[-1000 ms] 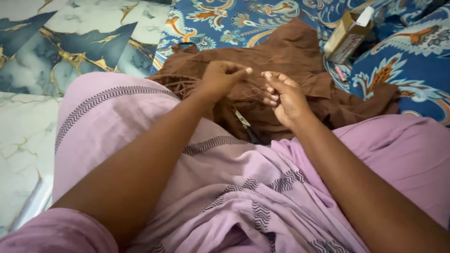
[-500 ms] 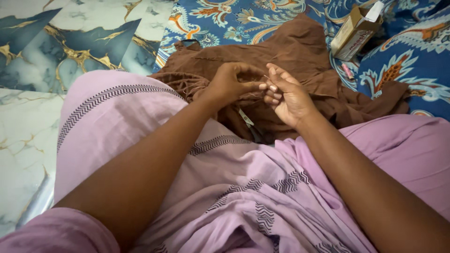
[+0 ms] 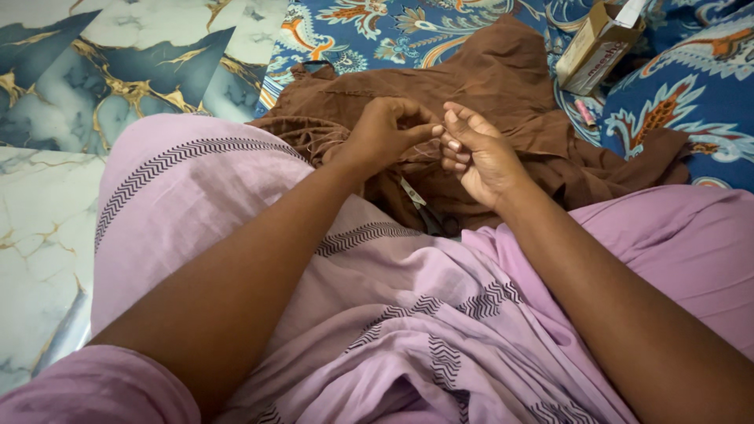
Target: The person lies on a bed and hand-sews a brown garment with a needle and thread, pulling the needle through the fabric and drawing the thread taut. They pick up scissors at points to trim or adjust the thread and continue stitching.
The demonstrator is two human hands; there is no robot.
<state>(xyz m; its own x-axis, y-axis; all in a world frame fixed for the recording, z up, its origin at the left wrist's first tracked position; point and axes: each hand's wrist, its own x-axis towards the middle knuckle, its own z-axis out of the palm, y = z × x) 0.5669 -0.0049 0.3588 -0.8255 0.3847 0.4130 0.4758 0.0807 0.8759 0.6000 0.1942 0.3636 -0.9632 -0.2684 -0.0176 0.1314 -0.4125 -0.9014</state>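
Note:
My left hand [image 3: 386, 132] and my right hand [image 3: 481, 154] meet fingertip to fingertip just above a crumpled brown cloth [image 3: 503, 86]. Left thumb and forefinger are pinched together on what looks like a fine pale thread, which is barely visible. The right hand's fingers curl inward, its thumb and forefinger touching the same spot. Below the hands a pair of scissors [image 3: 428, 213] lies on the brown cloth at the edge of my lilac garment [image 3: 236, 204].
An open cardboard box [image 3: 598, 49] lies at the top right on a blue patterned mat [image 3: 691, 94], with a small pink object [image 3: 585, 113] beside it. Marble-patterned floor tiles [image 3: 94, 71] lie to the left. My lilac-draped knees fill the foreground.
The two hands have drawn closer, from slightly apart to fingertips touching. The view has shifted a little; the cloth and box stay in place.

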